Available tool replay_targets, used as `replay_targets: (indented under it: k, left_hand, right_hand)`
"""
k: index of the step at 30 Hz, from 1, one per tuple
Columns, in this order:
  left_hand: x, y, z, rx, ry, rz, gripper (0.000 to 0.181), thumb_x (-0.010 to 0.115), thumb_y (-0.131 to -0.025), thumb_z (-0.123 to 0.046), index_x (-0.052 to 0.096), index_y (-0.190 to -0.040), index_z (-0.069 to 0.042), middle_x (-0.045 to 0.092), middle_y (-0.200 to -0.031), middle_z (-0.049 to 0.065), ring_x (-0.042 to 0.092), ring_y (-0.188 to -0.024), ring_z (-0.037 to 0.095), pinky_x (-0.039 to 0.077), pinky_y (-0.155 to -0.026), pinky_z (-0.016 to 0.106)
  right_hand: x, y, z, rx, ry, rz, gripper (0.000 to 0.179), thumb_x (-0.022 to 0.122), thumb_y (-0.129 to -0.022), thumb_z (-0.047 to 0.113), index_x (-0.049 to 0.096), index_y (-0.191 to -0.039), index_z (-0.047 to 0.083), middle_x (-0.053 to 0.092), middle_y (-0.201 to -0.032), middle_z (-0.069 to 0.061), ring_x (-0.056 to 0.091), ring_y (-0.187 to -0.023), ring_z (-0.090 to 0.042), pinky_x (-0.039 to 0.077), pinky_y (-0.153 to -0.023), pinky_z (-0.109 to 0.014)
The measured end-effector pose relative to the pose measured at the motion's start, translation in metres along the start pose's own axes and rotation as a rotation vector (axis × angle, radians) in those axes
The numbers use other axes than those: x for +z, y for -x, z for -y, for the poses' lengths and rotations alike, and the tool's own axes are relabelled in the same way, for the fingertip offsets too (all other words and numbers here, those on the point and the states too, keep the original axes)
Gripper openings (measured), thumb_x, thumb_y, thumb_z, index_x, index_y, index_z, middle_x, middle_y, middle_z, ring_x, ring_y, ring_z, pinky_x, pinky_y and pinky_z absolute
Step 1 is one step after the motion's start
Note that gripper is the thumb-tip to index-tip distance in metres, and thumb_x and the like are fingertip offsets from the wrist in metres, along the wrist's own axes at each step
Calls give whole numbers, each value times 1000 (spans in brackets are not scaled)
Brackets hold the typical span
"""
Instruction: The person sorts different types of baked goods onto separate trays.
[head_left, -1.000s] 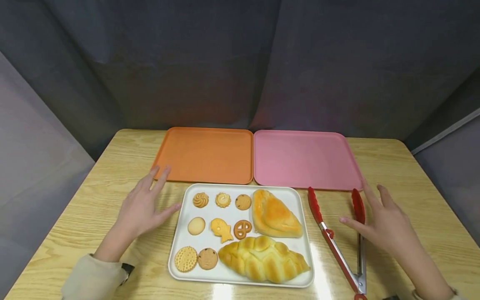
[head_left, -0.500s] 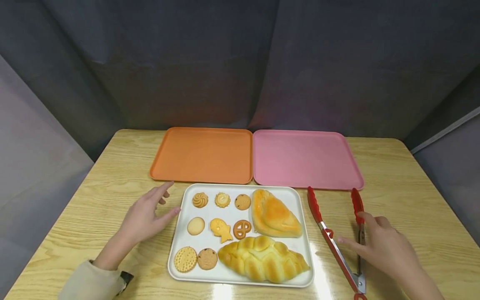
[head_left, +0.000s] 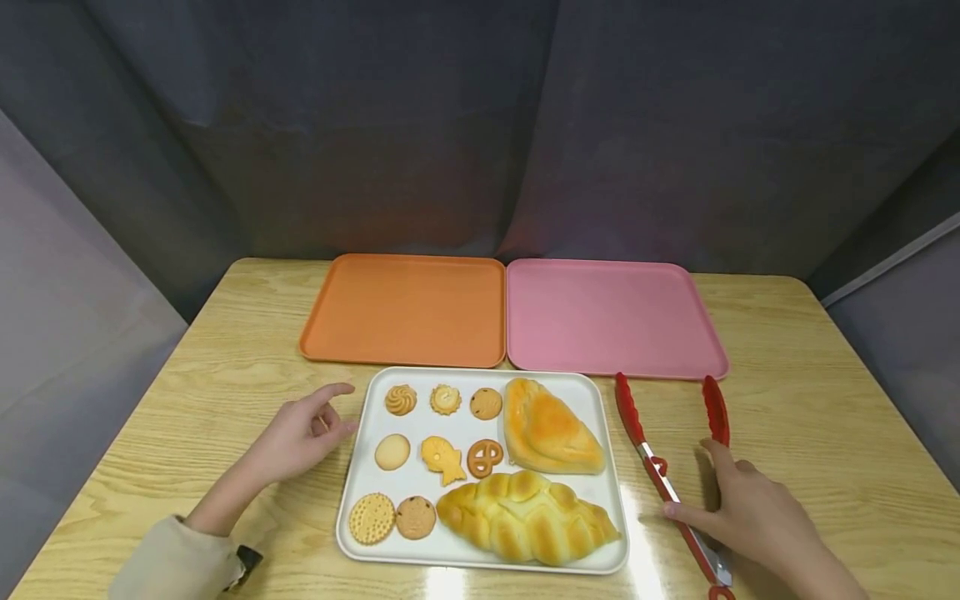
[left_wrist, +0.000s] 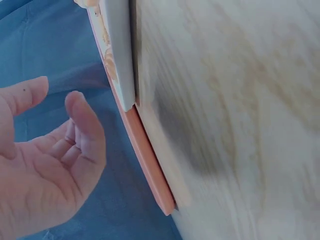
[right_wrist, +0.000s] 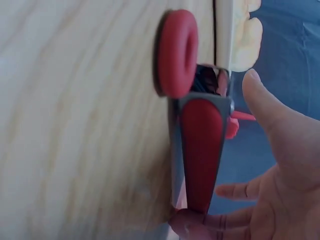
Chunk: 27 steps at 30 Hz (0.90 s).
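Note:
The right hand [head_left: 757, 517] is spread over a pair of red and metal tongs [head_left: 632, 408], which lie with their arms apart on the table. In the right wrist view, its fingertips reach the edge of the red handle [right_wrist: 201, 150], while the thumb stands away from it. Left of the white tray [head_left: 358, 479], the left hand [head_left: 300, 437] has loosely curled fingers and holds nothing. On that tray lie a braided bread loaf [head_left: 525, 518], a folded golden pastry [head_left: 555, 429], a pretzel [head_left: 484, 458], a fish-shaped cookie [head_left: 442, 458] and several other cookies.
Behind the white tray, an orange tray [head_left: 408, 308] and a pink tray [head_left: 611, 317] stand side by side, with nothing on them. A dark curtain [head_left: 375, 125] hangs behind the wooden table [head_left: 817, 383].
The right hand has moved down and left from beside the tongs' tip to their handles. The left hand has drawn back from the orange tray, its fingers curling more. Tongs and food look unmoved.

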<state>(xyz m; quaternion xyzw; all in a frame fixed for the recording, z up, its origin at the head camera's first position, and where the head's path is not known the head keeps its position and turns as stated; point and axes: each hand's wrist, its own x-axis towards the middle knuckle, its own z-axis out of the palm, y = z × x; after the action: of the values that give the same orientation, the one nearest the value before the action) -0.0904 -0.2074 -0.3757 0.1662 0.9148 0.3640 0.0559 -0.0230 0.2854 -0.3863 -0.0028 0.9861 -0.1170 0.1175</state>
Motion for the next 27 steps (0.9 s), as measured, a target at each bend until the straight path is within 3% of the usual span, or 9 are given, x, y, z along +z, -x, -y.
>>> replay_targets:
  k: [11,20,24,27]
  left_hand:
    - [5,-2,6,-191,238,188,55,60,-88,-15,35,-132,6,57,-72,11,55,-55,23,48,-44,34]
    - [8,-1,4,-258,288,216,56,59,-89,-17,33,-134,4,55,-74,11,52,-55,20,48,-45,31]
    - [9,-1,3,-275,310,248,62,59,-89,-20,28,-137,2,55,-75,12,53,-56,19,48,-45,31]
    - [11,-1,4,-269,305,268,65,59,-89,-22,24,-138,2,55,-73,11,53,-56,19,49,-45,32]
  right_hand:
    - [5,-1,-5,24,-9,34,118,63,-59,73,24,-129,-14,50,-92,-34,56,-68,-35,47,-56,-51]
    - [-1,6,-27,-18,-24,115,109,65,-66,65,22,-132,-10,46,-104,-38,57,-73,-39,48,-58,-54]
    - [-4,7,-37,6,-10,176,110,65,-68,63,15,-135,-9,40,-110,-40,57,-75,-39,47,-58,-54]
    - [-4,9,-40,1,-9,155,114,66,-68,62,10,-136,-11,38,-112,-41,56,-74,-39,47,-58,-52]
